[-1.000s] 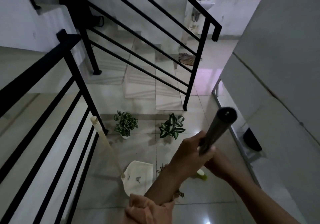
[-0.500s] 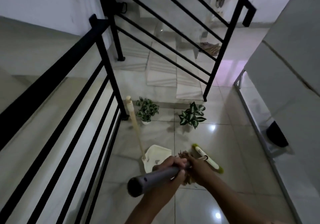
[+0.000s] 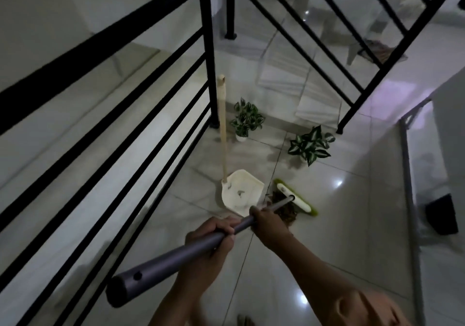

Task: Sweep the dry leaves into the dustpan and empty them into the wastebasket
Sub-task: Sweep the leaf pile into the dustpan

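Note:
Both hands grip the grey handle (image 3: 176, 260) of a broom. My left hand (image 3: 214, 240) holds it nearer the top end and my right hand (image 3: 270, 222) holds it lower down. The broom's white and green head (image 3: 297, 198) rests on the tiled floor just right of a cream dustpan (image 3: 241, 191). The dustpan's long cream handle (image 3: 222, 129) stands upright. A small heap of dry brown leaves (image 3: 284, 207) lies between the broom head and the dustpan's mouth, partly hidden by my right hand. A few bits lie inside the pan.
A black metal railing (image 3: 141, 114) runs along the left, and a second railing (image 3: 352, 69) borders the stairs ahead. Two small potted plants (image 3: 246, 119) (image 3: 312, 144) stand beyond the dustpan. A dark bin (image 3: 441, 215) sits by the wall at right.
The view has tilted down and moved closer. The broom handle's top end has swung down to the lower left, and the head has come nearer the dustpan with the leaves.

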`<state>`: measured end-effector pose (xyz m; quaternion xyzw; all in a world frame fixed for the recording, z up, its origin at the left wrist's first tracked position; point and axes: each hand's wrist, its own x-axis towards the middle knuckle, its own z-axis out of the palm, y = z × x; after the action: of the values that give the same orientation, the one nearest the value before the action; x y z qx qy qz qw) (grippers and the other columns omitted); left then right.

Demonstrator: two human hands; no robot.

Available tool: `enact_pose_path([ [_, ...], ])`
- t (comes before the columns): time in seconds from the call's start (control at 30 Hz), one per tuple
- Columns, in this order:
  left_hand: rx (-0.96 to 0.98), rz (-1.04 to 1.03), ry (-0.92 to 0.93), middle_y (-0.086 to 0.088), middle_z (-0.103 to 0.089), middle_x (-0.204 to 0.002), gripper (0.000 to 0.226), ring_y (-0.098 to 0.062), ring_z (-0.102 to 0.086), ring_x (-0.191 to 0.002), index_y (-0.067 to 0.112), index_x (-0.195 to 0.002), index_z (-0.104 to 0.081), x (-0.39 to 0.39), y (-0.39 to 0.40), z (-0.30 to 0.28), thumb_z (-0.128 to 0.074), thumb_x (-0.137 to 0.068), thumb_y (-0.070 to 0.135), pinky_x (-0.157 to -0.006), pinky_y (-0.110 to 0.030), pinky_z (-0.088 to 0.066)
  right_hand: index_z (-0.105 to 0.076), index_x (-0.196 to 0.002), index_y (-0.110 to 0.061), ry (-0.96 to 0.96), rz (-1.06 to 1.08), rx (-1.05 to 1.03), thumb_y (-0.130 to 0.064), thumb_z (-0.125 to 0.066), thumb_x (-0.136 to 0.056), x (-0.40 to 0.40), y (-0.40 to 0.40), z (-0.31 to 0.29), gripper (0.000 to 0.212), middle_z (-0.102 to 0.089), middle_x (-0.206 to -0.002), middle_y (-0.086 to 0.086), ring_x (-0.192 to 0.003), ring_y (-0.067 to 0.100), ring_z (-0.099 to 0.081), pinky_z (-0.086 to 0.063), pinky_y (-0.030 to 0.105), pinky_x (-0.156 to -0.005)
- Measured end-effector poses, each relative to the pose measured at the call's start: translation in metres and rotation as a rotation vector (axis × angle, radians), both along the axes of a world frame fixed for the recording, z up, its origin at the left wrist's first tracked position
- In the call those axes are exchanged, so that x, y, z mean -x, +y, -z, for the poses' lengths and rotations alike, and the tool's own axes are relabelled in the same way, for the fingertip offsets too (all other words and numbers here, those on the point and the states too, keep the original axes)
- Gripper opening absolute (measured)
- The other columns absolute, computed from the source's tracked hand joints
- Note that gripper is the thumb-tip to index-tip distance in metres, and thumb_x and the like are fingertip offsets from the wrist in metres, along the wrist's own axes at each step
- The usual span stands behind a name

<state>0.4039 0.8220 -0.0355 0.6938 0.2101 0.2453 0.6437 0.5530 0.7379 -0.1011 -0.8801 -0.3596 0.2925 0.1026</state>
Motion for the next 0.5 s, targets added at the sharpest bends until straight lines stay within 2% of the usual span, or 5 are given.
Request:
enact_pose_path([
  [0.1, 0.029, -0.078, 0.030, 0.010, -0.075, -0.091, 0.006, -0.008, -0.068, -0.098, 0.031, -0.067, -0.065, 0.027, -0.003, -0.002, -0.066, -0.067, 0.025, -0.085, -0.018, -0.052, -0.046, -0.120, -0.011, 0.010, -0.125, 0.026, -0.014, -0.043, -0.092, 0.019, 0.006, -0.007, 0.028, -0.060, -0.114, 0.016, -0.102, 0.028, -0.060, -0.047, 0.034, -0.083],
  [0.2, 0.067, -0.146, 0.054, 0.009, -0.075, -0.093, 0.025, -0.007, -0.067, -0.100, 0.032, -0.064, -0.065, 0.047, -0.008, -0.006, -0.063, -0.070, 0.009, -0.083, -0.013, -0.050, -0.048, -0.118, -0.011, -0.014, -0.231, 0.058, -0.012, -0.044, -0.092, 0.032, 0.009, -0.014, 0.026, -0.060, -0.115, 0.015, -0.105, 0.027, -0.058, -0.047, 0.036, -0.085],
  [0.4, 0.078, -0.166, -0.004, 0.002, -0.074, -0.098, 0.032, -0.007, -0.068, -0.097, 0.027, -0.066, -0.063, 0.056, -0.014, -0.026, -0.061, -0.073, -0.004, -0.081, -0.012, -0.050, -0.046, -0.119, -0.011, -0.074, -0.237, 0.049, -0.010, -0.043, -0.091, 0.040, -0.001, -0.024, 0.029, -0.060, -0.114, 0.016, -0.105, 0.028, -0.057, -0.048, 0.037, -0.084],
  [0.5, 0.087, -0.128, -0.012, 0.003, -0.075, -0.095, 0.023, -0.008, -0.068, -0.096, 0.025, -0.064, -0.064, 0.052, -0.021, -0.031, -0.066, -0.069, 0.002, -0.080, -0.012, -0.050, -0.045, -0.120, -0.013, -0.089, -0.203, 0.041, -0.011, -0.042, -0.092, 0.039, -0.014, -0.025, 0.028, -0.060, -0.113, 0.014, -0.103, 0.027, -0.059, -0.050, 0.037, -0.084],
])
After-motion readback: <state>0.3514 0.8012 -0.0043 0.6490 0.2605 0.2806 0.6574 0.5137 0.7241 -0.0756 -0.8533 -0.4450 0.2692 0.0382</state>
